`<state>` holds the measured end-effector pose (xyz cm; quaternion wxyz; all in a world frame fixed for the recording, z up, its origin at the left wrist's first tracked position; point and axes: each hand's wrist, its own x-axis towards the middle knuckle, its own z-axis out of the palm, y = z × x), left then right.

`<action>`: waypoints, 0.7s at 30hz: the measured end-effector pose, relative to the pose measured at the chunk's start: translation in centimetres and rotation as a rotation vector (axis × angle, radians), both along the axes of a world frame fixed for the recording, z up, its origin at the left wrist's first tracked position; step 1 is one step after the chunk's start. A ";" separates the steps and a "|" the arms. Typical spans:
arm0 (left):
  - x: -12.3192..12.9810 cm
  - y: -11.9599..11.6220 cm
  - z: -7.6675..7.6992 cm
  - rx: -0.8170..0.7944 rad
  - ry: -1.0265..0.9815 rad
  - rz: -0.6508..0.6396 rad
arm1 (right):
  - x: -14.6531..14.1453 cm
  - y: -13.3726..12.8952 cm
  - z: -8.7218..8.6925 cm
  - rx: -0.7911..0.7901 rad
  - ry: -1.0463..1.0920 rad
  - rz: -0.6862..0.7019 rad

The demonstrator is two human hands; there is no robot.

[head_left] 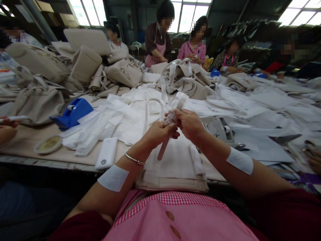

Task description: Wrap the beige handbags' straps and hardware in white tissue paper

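Observation:
Both of my hands meet over a light beige handbag (173, 184) that lies flat at the table's front edge. My left hand (160, 132) is closed on a beige strap (163, 150), whose bare rounded end points down toward me. Beside it, my right hand (187, 122) pinches thin translucent wrapping (171, 117) around the upper part of the strap. White sheet material covers much of the bag's face, and one of its side straps (196, 159) is wrapped in white. How the fingertips grip the wrapping is partly hidden.
A blue tape dispenser (75, 112), a shallow round dish (47, 144) and a white phone-like device (107, 153) sit to the left. White sheets (97, 124) spread across the table. A grey dispenser (220, 129) stands at right. Beige bags (125, 72) pile behind; several people work around the table.

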<state>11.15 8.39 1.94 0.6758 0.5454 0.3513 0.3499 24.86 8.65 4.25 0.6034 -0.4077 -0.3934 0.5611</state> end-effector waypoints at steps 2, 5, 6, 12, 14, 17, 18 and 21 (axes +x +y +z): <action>0.1 0.1 -0.1 0.026 -0.038 0.038 | -0.2 -0.3 -0.6 -0.004 -0.036 0.052; -0.8 0.3 -0.4 0.081 0.082 -0.034 | 0.7 0.3 0.2 0.038 -0.044 -0.008; -1.1 0.3 -0.5 0.095 0.144 -0.076 | 1.1 0.6 0.7 0.058 -0.030 -0.049; -0.8 0.2 -0.5 0.062 0.144 -0.070 | 0.8 1.0 0.5 0.029 0.018 -0.054; -0.2 0.2 -0.5 0.044 0.087 0.003 | 0.1 0.4 -0.6 -0.004 0.026 -0.013; -0.3 0.3 -0.7 0.084 0.068 0.004 | 0.2 0.3 -1.1 -0.013 0.008 0.001; -0.5 0.4 -0.7 0.119 0.095 -0.022 | 0.6 0.5 -0.8 -0.002 -0.004 -0.008; -1.5 0.5 -0.7 0.207 0.255 -0.131 | 1.8 1.3 0.4 0.065 -0.007 -0.085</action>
